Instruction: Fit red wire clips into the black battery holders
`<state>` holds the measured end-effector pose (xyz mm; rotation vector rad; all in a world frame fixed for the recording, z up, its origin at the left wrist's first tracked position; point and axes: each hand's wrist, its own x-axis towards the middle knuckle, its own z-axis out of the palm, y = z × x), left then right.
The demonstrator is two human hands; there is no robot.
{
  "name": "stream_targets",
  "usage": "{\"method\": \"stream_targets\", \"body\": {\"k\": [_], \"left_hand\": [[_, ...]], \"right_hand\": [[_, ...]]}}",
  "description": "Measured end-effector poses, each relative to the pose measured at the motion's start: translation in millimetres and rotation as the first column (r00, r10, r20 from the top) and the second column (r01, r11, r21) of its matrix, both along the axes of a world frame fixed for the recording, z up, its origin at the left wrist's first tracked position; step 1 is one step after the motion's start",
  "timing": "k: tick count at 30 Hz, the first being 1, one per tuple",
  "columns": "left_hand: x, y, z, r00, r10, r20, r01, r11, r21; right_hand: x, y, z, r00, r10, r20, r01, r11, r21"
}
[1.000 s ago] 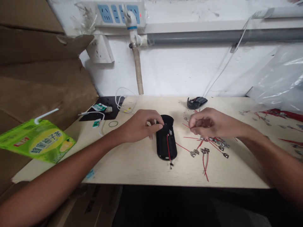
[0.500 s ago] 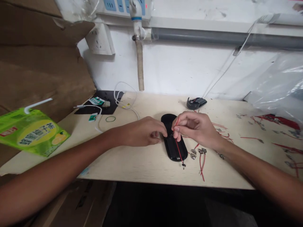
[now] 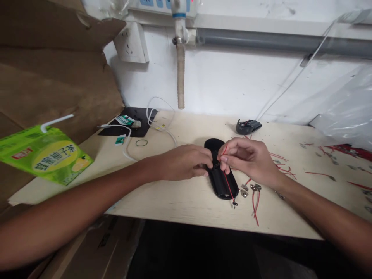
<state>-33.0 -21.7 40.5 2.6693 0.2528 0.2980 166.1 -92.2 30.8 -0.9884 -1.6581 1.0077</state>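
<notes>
A long, round-ended black plastic shell [image 3: 223, 182] lies on the table in front of me. My left hand [image 3: 193, 162] has its fingers curled over the shell's left rim, with the thumb low against the outer edge. Over the shell's right side, my right hand [image 3: 247, 157] pinches a thin red wire [image 3: 228, 184] between thumb and forefinger. That wire slants down across the shell to a small black part [image 3: 235, 204] past its near end. The spot between both sets of fingertips is partly hidden. Small metal tabs with red wires [image 3: 255, 187] lie just right of the shell.
More red wires and metal pieces [image 3: 328, 174] are scattered at the right, near a clear plastic bag [image 3: 348, 112]. A second black housing [image 3: 248, 126] sits at the back. At left are a green drink carton [image 3: 52, 155], a white cable [image 3: 126, 149] and cardboard [image 3: 58, 85].
My left fingertips have come down onto the shell's left rim. My right hand still pinches the red wire. The whole view has shifted slightly, moving the scene to the right.
</notes>
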Motion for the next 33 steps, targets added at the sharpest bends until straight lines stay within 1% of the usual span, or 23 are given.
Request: {"method": "stream_targets", "body": {"k": [5,13,21,26,33], "left_hand": [[-0.5,-0.7,0.6,1.000,-0.009,0.000,0.009,1.000,0.017],[-0.4,-0.9,0.1,1.000,0.001,0.002,-0.001,1.000,0.021],[-0.7,-0.1,0.2,1.000,0.004,-0.005,-0.004,0.999,0.036],[-0.7,-1.6,1.2,1.000,-0.006,0.000,0.006,1.000,0.030],[-0.2,-1.9,1.1,1.000,-0.003,-0.009,0.004,0.999,0.043]], "right_hand": [[-0.3,1.1,-1.8,1.000,0.011,-0.015,-0.011,1.000,-0.010],[-0.9,2.0,-3.8,1.000,-0.021,-0.020,0.021,1.000,0.001],[0.9,2.9,-2.9,1.000,0.005,-0.023,-0.007,0.999,-0.050],[2.0,2.7,-1.4,1.000,-0.016,-0.013,0.015,0.997,-0.077],[-0.4,4.1,-2.1,0.998,-0.032,-0.061,0.026,0.994,-0.102]]}}
